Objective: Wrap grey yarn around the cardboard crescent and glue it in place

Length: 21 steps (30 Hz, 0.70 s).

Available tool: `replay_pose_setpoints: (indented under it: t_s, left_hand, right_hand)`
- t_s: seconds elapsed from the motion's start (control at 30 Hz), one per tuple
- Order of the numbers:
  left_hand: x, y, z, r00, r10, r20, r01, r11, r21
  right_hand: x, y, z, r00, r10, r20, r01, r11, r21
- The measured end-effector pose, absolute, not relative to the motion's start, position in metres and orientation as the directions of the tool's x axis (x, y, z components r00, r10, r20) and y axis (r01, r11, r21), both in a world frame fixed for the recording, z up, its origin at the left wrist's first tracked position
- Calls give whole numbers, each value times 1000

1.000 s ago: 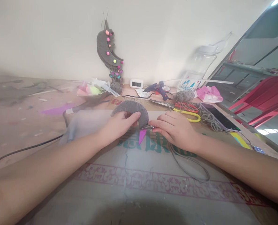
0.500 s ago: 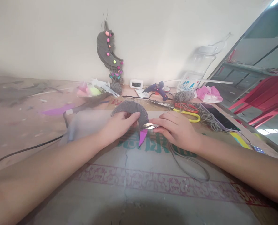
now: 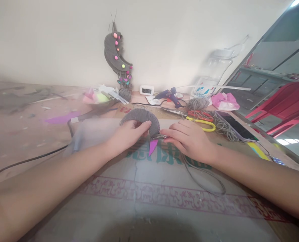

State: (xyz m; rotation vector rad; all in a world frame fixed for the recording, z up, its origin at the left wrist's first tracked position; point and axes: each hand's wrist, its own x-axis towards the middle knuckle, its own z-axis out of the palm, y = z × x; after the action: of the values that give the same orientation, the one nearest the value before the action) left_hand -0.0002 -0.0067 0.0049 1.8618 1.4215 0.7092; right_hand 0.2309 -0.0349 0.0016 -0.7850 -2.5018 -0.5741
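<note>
My left hand (image 3: 135, 131) pinches a crescent wrapped in grey yarn (image 3: 149, 116), thumb on top and fingers partly hidden behind it. A bare purple tip (image 3: 153, 147) of the crescent points down toward the table. Closed around a small silver metal tool (image 3: 159, 136), my right hand (image 3: 188, 138) holds it against the crescent's edge, just above the purple tip. Its exact kind is hard to make out under the fingers. A loose grey yarn strand (image 3: 204, 186) loops on the sheet below my right hand.
Scissors with yellow and red handles (image 3: 208, 125), a grey yarn ball (image 3: 197, 103) and a phone (image 3: 236, 126) lie on the right. Behind are a blue glue gun (image 3: 172, 96), a digital clock (image 3: 146, 90) and a large bottle (image 3: 212, 74). A decorated grey crescent (image 3: 111, 50) hangs on the wall.
The metal tool has turned slightly and looks darker, with less glare. The purple tip has shifted a little. Both hands stay nearly in place.
</note>
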Motion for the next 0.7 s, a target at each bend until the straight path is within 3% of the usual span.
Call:
replay_pose_setpoints:
  t_s: [0.7]
  left_hand:
    - [-1,-6,2,247,969,-8,586,-142,798]
  right_hand:
    - [232,-34,0,-749,414,518,601,754,267]
